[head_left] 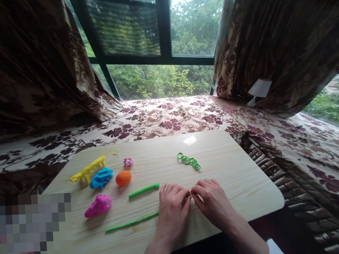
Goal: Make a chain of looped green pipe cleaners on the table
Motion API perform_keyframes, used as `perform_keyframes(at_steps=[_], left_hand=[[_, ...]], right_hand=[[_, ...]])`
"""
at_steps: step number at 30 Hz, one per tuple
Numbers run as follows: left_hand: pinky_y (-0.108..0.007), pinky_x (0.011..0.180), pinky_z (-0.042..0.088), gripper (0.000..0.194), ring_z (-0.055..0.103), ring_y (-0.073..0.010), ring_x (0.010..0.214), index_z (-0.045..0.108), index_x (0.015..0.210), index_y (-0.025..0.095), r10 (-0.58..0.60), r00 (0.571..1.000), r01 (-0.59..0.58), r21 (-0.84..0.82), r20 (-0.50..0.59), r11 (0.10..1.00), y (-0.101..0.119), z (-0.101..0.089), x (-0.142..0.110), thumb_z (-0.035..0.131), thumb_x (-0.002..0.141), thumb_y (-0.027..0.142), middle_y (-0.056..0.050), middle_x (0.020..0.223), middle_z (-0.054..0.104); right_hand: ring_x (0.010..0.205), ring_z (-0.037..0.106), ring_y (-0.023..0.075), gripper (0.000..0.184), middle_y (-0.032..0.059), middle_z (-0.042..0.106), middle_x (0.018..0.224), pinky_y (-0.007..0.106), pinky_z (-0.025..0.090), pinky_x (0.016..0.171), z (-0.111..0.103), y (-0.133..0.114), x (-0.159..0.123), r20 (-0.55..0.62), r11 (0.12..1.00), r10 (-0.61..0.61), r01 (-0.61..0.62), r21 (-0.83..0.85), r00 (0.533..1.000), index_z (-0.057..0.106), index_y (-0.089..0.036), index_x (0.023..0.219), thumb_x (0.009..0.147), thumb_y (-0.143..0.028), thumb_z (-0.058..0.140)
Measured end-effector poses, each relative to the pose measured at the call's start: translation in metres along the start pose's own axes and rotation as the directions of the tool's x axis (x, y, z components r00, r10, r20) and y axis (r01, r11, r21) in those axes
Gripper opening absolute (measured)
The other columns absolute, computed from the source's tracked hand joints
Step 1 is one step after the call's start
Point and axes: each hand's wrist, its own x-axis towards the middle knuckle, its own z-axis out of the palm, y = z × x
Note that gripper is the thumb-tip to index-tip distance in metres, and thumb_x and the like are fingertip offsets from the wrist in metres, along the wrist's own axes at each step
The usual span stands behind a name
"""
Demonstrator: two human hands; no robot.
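Note:
My left hand (pixel 175 200) and my right hand (pixel 210 197) meet low over the table, fingertips pinched together on a small bit of green clay. A thin green clay strand (pixel 131 223) lies on the wood and runs under my left hand. Just left of that hand rests a thicker green clay roll (pixel 144 191). Beyond my hands is a chain of linked green clay rings (pixel 188 161). Whether the pinched bit joins the thin strand is hidden by my left hand.
On the table (pixel 240 176) at left stand a yellow clay animal (pixel 89 169), a blue clay piece (pixel 101 178), an orange ball (pixel 123 178), a pink clay lump (pixel 98 205) and a small pink-and-white cluster (pixel 128 162). A white lamp (pixel 260 88) stands on the floral-covered ledge.

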Motion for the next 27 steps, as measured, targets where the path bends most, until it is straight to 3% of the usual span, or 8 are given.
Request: perform_keyframes(at_steps=[3,6,10,12,16,21,23,27], left_hand=[[-0.048,0.102,0.017,0.017,0.051,-0.0164,0.084,0.062,0.082,0.027,0.031,0.999,-0.03,0.02,-0.03,0.999,0.001,-0.001,0.001,0.048,0.08,0.018,0.002,0.079,0.059],[-0.048,0.102,0.016,0.019,0.051,-0.0159,0.083,0.063,0.082,0.027,0.062,0.997,-0.059,0.048,-0.05,0.997,0.004,-0.004,0.002,0.047,0.081,0.018,0.001,0.077,0.058],[-0.049,0.102,0.017,0.019,0.051,-0.0164,0.083,0.064,0.083,0.027,0.082,0.995,-0.076,0.097,-0.062,0.992,0.003,-0.005,0.004,0.046,0.082,0.019,0.0,0.079,0.058],[-0.049,0.102,0.017,0.02,0.051,-0.0165,0.084,0.063,0.083,0.026,0.076,0.996,-0.07,0.119,-0.047,0.99,0.001,-0.004,0.005,0.045,0.083,0.02,0.0,0.08,0.058],[-0.048,0.097,0.025,0.019,0.05,-0.0197,0.089,0.062,0.094,0.026,0.031,0.999,-0.032,0.149,0.008,0.988,-0.006,-0.002,0.004,0.047,0.082,0.024,-0.002,0.088,0.059],[-0.046,0.096,0.026,0.024,0.051,-0.0201,0.092,0.057,0.104,0.025,0.02,0.999,-0.015,0.146,-0.029,0.989,0.001,-0.002,0.012,0.046,0.082,0.026,-0.003,0.094,0.059],[-0.044,0.096,0.026,0.02,0.051,-0.0196,0.091,0.059,0.098,0.025,0.012,0.998,-0.002,0.143,-0.068,0.99,0.01,0.001,0.023,0.047,0.082,0.025,-0.002,0.091,0.059],[-0.041,0.094,0.027,0.012,0.051,-0.0192,0.089,0.06,0.086,0.023,-0.012,0.991,0.032,0.151,-0.133,0.988,0.025,0.021,0.055,0.049,0.08,0.026,-0.002,0.086,0.059]], right_hand=[[0.076,0.05,0.0163,0.011,0.0003,0.059,0.074,0.03,0.03,0.074,0.001,-0.001,0.001,-0.047,0.998,0.036,-0.034,0.053,0.998,0.061,-0.022,0.073,0.078,-0.016,0.053],[0.071,0.05,0.0152,0.011,-0.0007,0.059,0.068,0.029,0.031,0.071,0.006,0.0,0.003,-0.069,0.953,0.152,-0.128,0.275,0.986,0.06,-0.02,0.066,0.074,-0.016,0.055],[0.057,0.046,0.0123,0.01,-0.0027,0.054,0.056,0.026,0.032,0.058,0.014,0.01,0.009,0.023,0.695,0.353,-0.279,0.663,0.935,0.06,-0.019,0.06,0.07,-0.018,0.057],[0.055,0.046,0.0117,0.01,-0.0023,0.055,0.058,0.025,0.033,0.055,0.012,0.019,0.012,0.031,0.611,0.404,-0.295,0.734,0.914,0.058,-0.018,0.063,0.072,-0.021,0.055],[0.057,0.049,0.0103,0.018,0.0032,0.062,0.081,0.023,0.035,0.051,-0.001,0.036,0.014,0.02,0.469,0.47,-0.269,0.842,0.882,0.055,-0.017,0.083,0.083,-0.033,0.046],[0.066,0.055,0.0107,0.021,0.0048,0.065,0.084,0.023,0.041,0.06,-0.014,0.049,0.007,0.106,0.035,0.538,-0.148,0.988,0.836,0.056,-0.017,0.093,0.078,-0.032,0.06],[0.07,0.056,0.0104,0.025,0.0043,0.065,0.087,0.023,0.042,0.065,-0.014,0.052,0.004,0.116,-0.017,0.557,-0.128,0.992,0.823,0.058,-0.018,0.095,0.073,-0.027,0.066],[0.079,0.057,0.0121,0.035,0.0031,0.065,0.091,0.024,0.044,0.072,-0.015,0.058,0.001,0.093,-0.035,0.566,-0.089,0.995,0.819,0.061,-0.019,0.097,0.065,-0.019,0.073]])
